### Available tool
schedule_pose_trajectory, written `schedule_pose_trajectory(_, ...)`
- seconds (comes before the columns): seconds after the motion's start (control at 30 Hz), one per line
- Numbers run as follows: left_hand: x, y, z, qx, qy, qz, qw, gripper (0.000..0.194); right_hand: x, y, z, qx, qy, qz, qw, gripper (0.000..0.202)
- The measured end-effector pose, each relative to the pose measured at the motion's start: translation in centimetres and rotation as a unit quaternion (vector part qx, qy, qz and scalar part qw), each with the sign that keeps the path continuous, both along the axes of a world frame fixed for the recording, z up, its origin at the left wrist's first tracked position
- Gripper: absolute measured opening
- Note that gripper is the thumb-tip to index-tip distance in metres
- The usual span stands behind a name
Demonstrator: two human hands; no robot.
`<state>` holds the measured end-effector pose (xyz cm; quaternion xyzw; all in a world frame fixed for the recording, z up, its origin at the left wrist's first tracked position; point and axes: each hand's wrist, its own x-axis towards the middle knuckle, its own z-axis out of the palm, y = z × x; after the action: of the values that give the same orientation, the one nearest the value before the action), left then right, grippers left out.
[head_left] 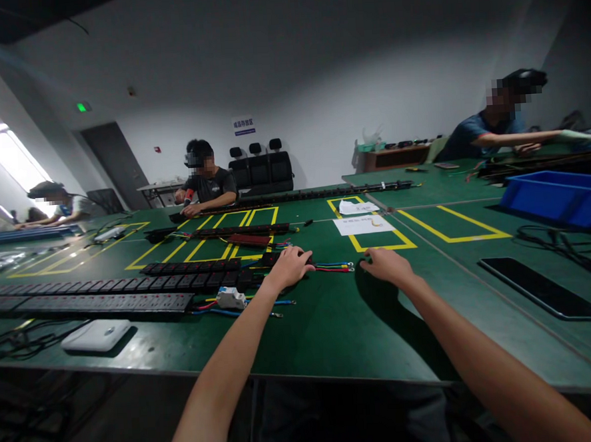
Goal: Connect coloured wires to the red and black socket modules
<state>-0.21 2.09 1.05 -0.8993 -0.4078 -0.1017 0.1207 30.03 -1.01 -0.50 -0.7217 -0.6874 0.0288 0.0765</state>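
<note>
My left hand (289,268) lies curled over colored wires at the right end of a black power strip (193,267). Blue, green, yellow and red wires (333,267) with metal lugs come out from under its fingers, which seem closed around them; the grip itself is partly hidden. Just right of the lugs, my right hand (391,267) hovers over the table with its fingers loosely bent and apart, holding nothing visible. Nearer to me lie more power strips (105,304), and a white circuit breaker (231,297) sits among the wires of one.
The green table (323,339) bears yellow tape outlines. A white box (99,335) lies at left, a tablet (542,287) at right, with a blue bin (559,198) behind it. Paper sheets (363,225) lie ahead. Co-workers sit around the tables, one handling a strip across from me.
</note>
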Motion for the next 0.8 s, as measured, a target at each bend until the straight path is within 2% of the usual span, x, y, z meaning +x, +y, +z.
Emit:
schedule_pose_trajectory(0.17,0.0,0.8,1.4,0.056,0.059,-0.036,0.996,0.048,-0.1,0.0,0.0,-0.013,-0.002,0.001,1.0,0.042)
schedule_pose_trajectory(0.27,-1.4,1.8,2.9,0.091,0.084,-0.044,0.991,0.046,-0.2,-0.1,0.2,-0.016,0.001,0.003,1.0,0.042)
schedule_pose_trajectory(0.37,-4.1,3.0,4.7,0.097,0.116,-0.025,0.988,0.046,-0.3,-0.3,0.3,-0.018,-0.006,0.008,1.0,0.04)
schedule_pose_trajectory(0.53,-9.8,5.2,6.8,0.07,0.14,0.072,0.985,0.043,-0.6,-0.7,0.3,-0.018,-0.025,0.008,0.999,0.041)
schedule_pose_trajectory(0.63,-12.1,6.0,6.7,0.047,0.145,0.125,0.98,0.043,-0.7,-0.7,0.1,-0.015,-0.028,0.005,0.999,0.042)
schedule_pose_trajectory(0.8,-13.6,6.7,4.8,-0.028,0.162,0.179,0.97,0.043,-0.8,-0.9,0.3,-0.021,-0.032,0.002,0.999,0.042)
